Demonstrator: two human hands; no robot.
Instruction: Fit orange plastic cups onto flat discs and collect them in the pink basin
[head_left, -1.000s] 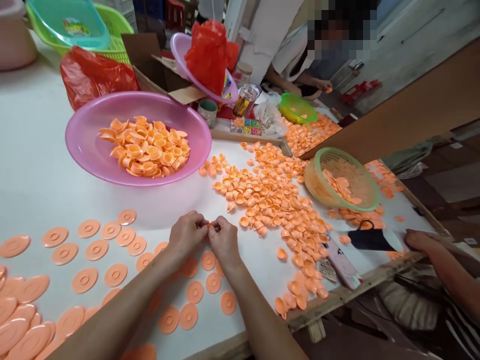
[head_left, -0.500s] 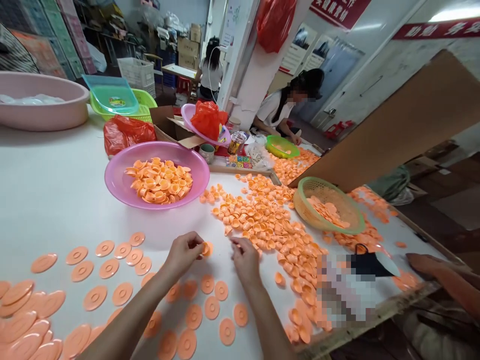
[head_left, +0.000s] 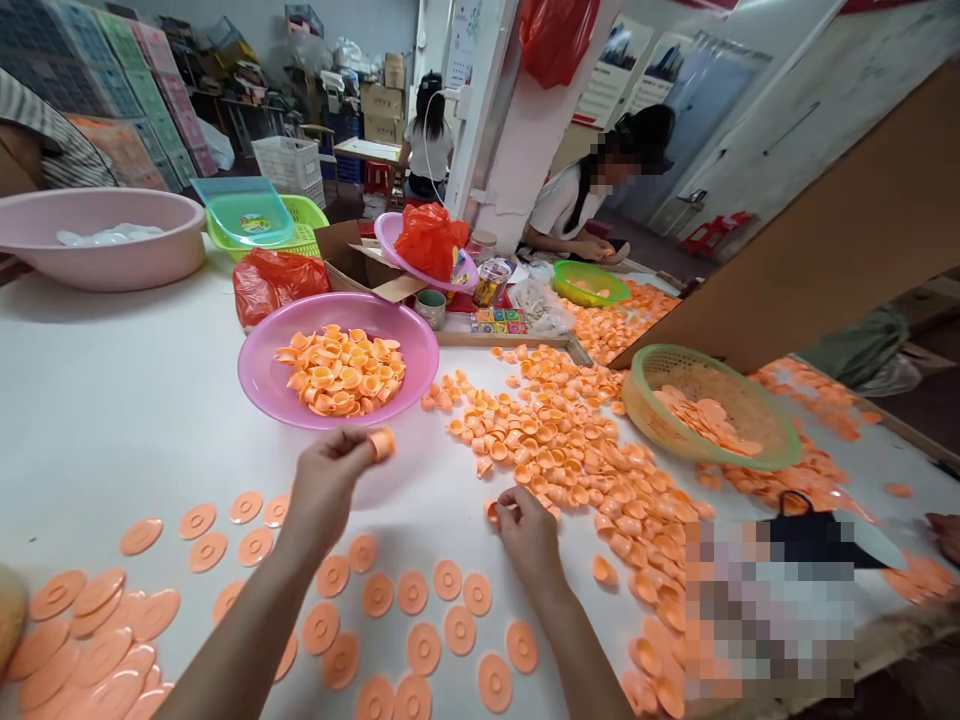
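My left hand (head_left: 324, 485) is closed in a pinch on a small orange plastic cup (head_left: 383, 443), held just in front of the pink basin (head_left: 259, 365). In that basin lies a heap of similar orange cups (head_left: 345, 370). My right hand (head_left: 531, 535) pinches another small orange cup (head_left: 491, 511) low over the white table, beside a wide pile of loose cups (head_left: 555, 430). Flat round orange saucers (head_left: 424, 648) with a ring in the middle lie spread between and below my forearms. More saucers (head_left: 105, 650) overlap in a heap at the lower left.
A green-rimmed basket (head_left: 637, 400) with orange discs stands right of the pile, under a leaning cardboard sheet (head_left: 810, 240). Behind the basin are a red bag (head_left: 277, 285) and an open carton (head_left: 349, 262). A co-worker (head_left: 577, 205) sits across the table.
My left hand has risen towards the pink basin with its cup. The right hand, fingertips seemingly bare before, now pinches a cup. The whole view has shifted, with things farther right.
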